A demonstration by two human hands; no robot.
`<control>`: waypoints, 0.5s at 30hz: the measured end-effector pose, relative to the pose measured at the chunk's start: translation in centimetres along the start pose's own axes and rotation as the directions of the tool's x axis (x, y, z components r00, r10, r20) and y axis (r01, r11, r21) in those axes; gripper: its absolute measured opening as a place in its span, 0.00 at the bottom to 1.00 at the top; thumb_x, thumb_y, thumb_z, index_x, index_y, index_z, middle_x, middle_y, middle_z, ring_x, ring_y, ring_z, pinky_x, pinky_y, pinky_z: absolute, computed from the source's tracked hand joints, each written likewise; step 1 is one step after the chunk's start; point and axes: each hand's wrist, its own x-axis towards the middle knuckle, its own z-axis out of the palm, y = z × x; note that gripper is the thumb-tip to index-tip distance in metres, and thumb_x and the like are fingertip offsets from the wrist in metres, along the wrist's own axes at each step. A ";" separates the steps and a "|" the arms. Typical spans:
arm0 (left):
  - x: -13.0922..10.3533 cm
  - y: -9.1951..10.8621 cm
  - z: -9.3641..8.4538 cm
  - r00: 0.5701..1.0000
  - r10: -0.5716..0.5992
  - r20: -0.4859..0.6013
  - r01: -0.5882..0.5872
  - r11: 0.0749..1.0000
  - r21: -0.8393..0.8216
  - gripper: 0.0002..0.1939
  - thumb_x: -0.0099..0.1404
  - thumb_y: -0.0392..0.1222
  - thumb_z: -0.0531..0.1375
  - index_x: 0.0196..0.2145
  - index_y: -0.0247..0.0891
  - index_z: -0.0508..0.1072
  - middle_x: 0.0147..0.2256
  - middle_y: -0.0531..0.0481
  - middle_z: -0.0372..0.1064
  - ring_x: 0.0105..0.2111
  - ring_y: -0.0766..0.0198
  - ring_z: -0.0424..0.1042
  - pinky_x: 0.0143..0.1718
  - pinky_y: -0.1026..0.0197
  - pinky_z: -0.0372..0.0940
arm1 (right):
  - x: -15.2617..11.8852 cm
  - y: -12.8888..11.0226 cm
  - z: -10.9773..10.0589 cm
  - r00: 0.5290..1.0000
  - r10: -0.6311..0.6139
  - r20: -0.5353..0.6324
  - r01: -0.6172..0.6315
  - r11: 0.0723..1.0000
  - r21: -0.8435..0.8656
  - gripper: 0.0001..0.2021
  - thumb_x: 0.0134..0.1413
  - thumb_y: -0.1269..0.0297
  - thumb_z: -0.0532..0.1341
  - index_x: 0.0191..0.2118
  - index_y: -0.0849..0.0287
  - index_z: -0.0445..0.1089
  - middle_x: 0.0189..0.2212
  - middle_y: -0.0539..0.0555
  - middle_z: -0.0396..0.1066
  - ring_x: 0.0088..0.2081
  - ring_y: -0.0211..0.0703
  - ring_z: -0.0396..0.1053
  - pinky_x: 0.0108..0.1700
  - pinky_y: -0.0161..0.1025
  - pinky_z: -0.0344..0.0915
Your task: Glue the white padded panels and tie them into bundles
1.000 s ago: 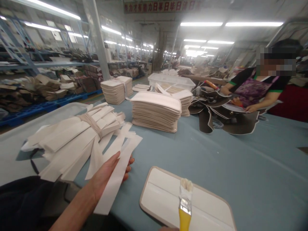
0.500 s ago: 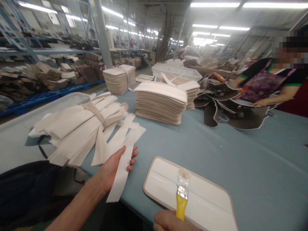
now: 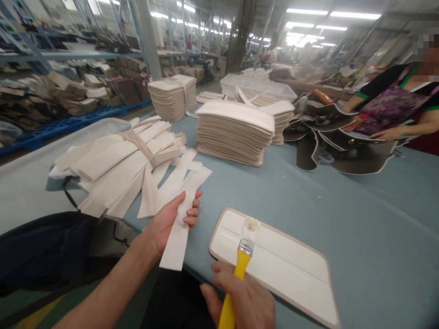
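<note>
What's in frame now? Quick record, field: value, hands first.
Left hand: holds a flat white strip
Right hand: grips a yellow-handled brush with pale bristles
Under brush: white rectangular panel with beige edging, on the blue-grey table; contact unclear
Left side: fanned bundle of off-white strips, beige band around it
Beyond: tall stack of beige-edged rectangular panels
Right side: co-worker by dark brown, white-edged pieces

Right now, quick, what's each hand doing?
Left hand: closed, holding a white strip.
Right hand: closed around the yellow handle of a paintbrush.
</note>
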 end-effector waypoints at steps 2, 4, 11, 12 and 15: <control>-0.3 -0.2 0.5 0.999 0.003 0.034 -0.002 1.000 -0.016 0.17 0.78 0.43 0.48 0.52 0.31 0.70 0.29 0.52 0.62 0.20 0.73 0.61 0.15 0.74 0.57 | 0.2 -0.3 0.8 0.999 -0.014 -0.051 0.016 0.999 0.038 0.08 0.70 0.61 0.60 0.37 0.56 0.70 0.35 0.56 0.81 0.32 0.40 0.80 0.38 0.33 0.73; -0.4 -0.6 0.9 0.998 0.005 0.055 -0.003 0.999 -0.038 0.17 0.78 0.43 0.48 0.52 0.31 0.70 0.29 0.52 0.62 0.20 0.73 0.61 0.15 0.74 0.58 | 0.3 -0.7 1.6 0.996 -0.043 -0.075 0.045 0.998 0.032 0.09 0.70 0.60 0.59 0.36 0.56 0.69 0.35 0.56 0.81 0.33 0.41 0.79 0.37 0.34 0.73; -0.3 -1.8 2.0 0.997 0.001 0.074 0.007 0.994 -0.109 0.15 0.77 0.42 0.49 0.51 0.31 0.70 0.29 0.52 0.63 0.20 0.73 0.61 0.16 0.74 0.59 | 0.9 -0.7 3.1 0.997 -0.081 -0.005 0.081 0.996 -0.031 0.06 0.70 0.66 0.57 0.40 0.57 0.69 0.27 0.53 0.74 0.25 0.41 0.70 0.29 0.37 0.63; -0.3 -2.0 2.0 0.997 0.003 0.080 0.005 0.995 -0.101 0.15 0.77 0.42 0.49 0.51 0.31 0.70 0.29 0.52 0.63 0.20 0.73 0.61 0.16 0.74 0.59 | 1.0 -0.6 3.2 0.997 -0.079 0.003 0.079 0.996 -0.038 0.06 0.71 0.68 0.56 0.39 0.57 0.69 0.26 0.52 0.73 0.24 0.41 0.69 0.28 0.37 0.61; -0.4 -2.3 1.9 0.993 0.053 0.101 -0.051 0.998 -0.026 0.14 0.76 0.41 0.52 0.50 0.31 0.71 0.29 0.53 0.63 0.20 0.74 0.61 0.16 0.73 0.59 | 1.0 -0.3 3.5 0.995 -0.104 -0.012 0.103 0.994 -0.042 0.09 0.71 0.69 0.55 0.37 0.56 0.69 0.22 0.50 0.70 0.22 0.40 0.65 0.26 0.38 0.56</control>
